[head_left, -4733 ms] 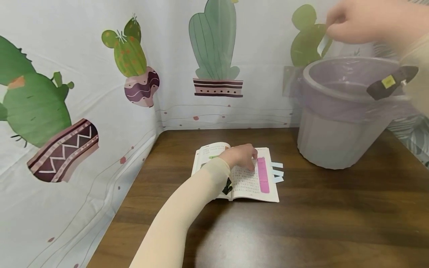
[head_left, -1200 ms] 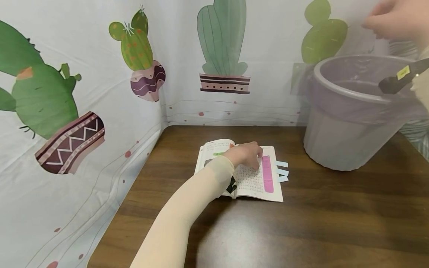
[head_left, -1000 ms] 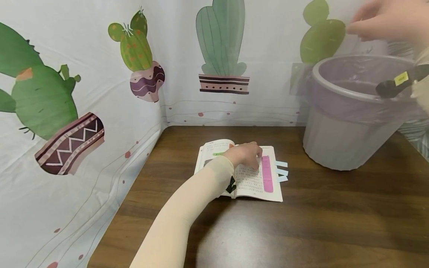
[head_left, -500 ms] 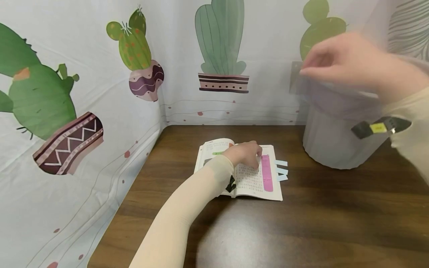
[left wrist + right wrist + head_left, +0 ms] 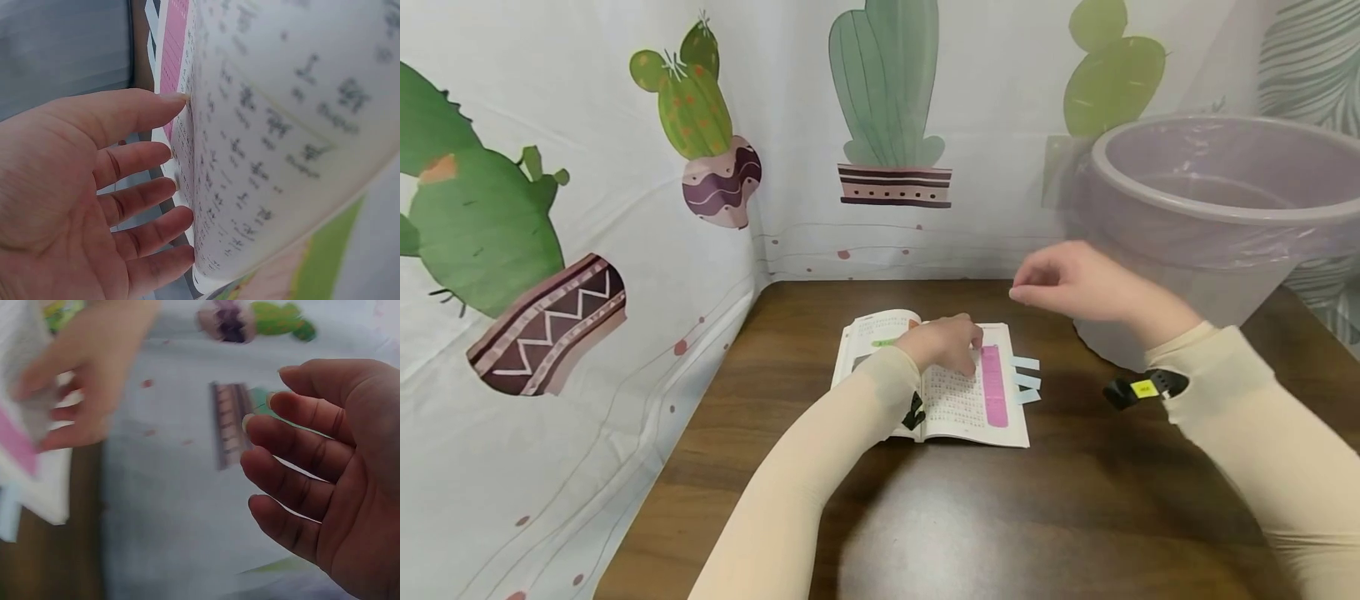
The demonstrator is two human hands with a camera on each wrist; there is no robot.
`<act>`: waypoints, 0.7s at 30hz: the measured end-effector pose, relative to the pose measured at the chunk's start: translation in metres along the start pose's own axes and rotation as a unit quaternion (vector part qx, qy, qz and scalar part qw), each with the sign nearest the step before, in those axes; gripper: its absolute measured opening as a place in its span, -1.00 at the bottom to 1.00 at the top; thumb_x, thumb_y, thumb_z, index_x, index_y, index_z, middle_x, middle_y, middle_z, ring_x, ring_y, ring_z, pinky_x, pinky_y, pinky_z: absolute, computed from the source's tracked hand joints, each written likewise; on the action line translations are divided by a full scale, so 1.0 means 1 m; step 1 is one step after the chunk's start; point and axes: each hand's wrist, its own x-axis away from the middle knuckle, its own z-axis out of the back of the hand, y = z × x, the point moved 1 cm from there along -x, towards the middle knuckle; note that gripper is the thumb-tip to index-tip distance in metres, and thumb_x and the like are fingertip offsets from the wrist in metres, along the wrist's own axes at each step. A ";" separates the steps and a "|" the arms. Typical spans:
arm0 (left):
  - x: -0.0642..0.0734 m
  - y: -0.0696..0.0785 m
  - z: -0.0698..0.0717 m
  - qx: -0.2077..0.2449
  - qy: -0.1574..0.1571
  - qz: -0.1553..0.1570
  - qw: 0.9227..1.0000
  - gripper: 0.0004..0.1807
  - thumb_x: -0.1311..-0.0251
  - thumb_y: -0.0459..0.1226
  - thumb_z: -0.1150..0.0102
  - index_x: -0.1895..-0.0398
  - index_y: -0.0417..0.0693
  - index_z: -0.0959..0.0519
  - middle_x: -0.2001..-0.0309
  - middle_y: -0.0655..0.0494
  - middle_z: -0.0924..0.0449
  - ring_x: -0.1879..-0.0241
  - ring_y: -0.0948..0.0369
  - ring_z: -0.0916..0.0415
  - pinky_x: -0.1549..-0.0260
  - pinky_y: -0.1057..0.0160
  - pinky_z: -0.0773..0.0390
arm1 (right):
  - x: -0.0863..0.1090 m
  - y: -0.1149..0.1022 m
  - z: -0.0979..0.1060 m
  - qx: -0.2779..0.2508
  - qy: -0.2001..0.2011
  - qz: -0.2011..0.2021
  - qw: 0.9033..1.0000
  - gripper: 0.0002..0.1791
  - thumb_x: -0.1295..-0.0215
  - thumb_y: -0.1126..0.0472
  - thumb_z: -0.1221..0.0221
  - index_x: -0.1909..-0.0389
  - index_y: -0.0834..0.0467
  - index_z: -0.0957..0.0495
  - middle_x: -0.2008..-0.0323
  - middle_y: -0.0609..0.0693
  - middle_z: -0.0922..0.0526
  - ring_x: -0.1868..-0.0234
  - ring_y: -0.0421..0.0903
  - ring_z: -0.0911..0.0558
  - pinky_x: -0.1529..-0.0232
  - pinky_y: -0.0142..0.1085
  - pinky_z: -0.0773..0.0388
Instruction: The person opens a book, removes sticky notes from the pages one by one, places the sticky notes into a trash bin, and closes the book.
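An open book [image 5: 958, 408] with printed text and a pink panel [image 5: 995, 387] lies on the table. My left hand [image 5: 943, 343] rests on its right-hand page, fingers loosely bent, and the left wrist view shows the fingertips against the paper. Light blue sticky tabs [image 5: 1027, 381] stick out from the book's right edge. To the right of the book my right hand [image 5: 1082, 283] is in the air, in front of the bin. Its fingers are relaxed and slightly bent, and the right wrist view shows nothing between thumb [image 5: 312, 378] and fingers.
A large bin [image 5: 1225, 213] with a see-through purple liner stands at the back right of the brown wooden table [image 5: 1075, 500]. Behind the table hangs a white cloth [image 5: 797, 167] printed with cacti.
My right hand has come from above the bin down and left towards the book. The pale strip beneath it 4.7 s ago is gone from it. My left hand stays on the page.
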 end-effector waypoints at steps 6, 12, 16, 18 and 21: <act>0.001 0.002 0.001 0.005 -0.001 0.000 1.000 -0.50 -0.13 -0.09 -0.45 -0.18 0.30 -0.59 -0.23 0.26 -0.42 -0.11 0.16 -0.46 -0.39 -0.53 -0.09 | 0.003 0.048 -0.050 -0.072 -0.066 -0.076 0.992 -0.87 -0.40 0.14 -0.29 0.29 0.12 -0.71 0.46 -0.04 -0.74 0.45 -0.15 -0.63 0.40 -0.30 -0.59; 0.001 0.001 -0.001 0.006 0.006 -0.011 1.000 -0.50 -0.14 -0.10 -0.45 -0.18 0.25 -0.59 -0.23 0.24 -0.44 -0.08 0.17 -0.47 -0.39 -0.36 -0.25 | 0.005 0.084 -0.090 -0.085 -0.121 -0.161 0.976 -0.84 -0.39 0.18 -0.27 0.32 0.19 -0.70 0.48 0.04 -0.71 0.51 -0.11 -0.60 0.42 -0.25 -0.60; 0.000 0.001 -0.001 0.000 0.008 -0.019 1.000 -0.50 -0.14 -0.10 -0.45 -0.18 0.23 -0.59 -0.23 0.23 -0.43 -0.06 0.16 -0.48 -0.36 -0.32 -0.30 | 0.006 0.096 -0.106 -0.079 -0.139 -0.204 0.966 -0.85 -0.34 0.18 -0.26 0.40 0.15 -0.68 0.52 0.02 -0.66 0.55 -0.10 -0.58 0.52 -0.27 -0.55; 0.000 0.001 -0.001 -0.001 0.009 -0.021 1.000 -0.50 -0.14 -0.10 -0.45 -0.19 0.23 -0.59 -0.23 0.22 -0.43 -0.05 0.17 -0.47 -0.36 -0.29 -0.33 | 0.006 0.099 -0.110 -0.077 -0.145 -0.219 0.962 -0.86 -0.31 0.17 -0.27 0.42 0.13 -0.68 0.54 0.00 -0.64 0.56 -0.10 -0.57 0.56 -0.28 -0.51; 0.000 0.000 -0.002 0.002 0.009 -0.015 1.000 -0.50 -0.14 -0.10 -0.45 -0.18 0.25 -0.59 -0.23 0.24 -0.43 -0.06 0.17 -0.47 -0.39 -0.37 -0.25 | 0.004 0.102 -0.114 -0.078 -0.153 -0.227 0.959 -0.85 -0.29 0.16 -0.29 0.44 0.12 -0.65 0.55 -0.02 -0.62 0.59 -0.11 -0.53 0.60 -0.30 -0.44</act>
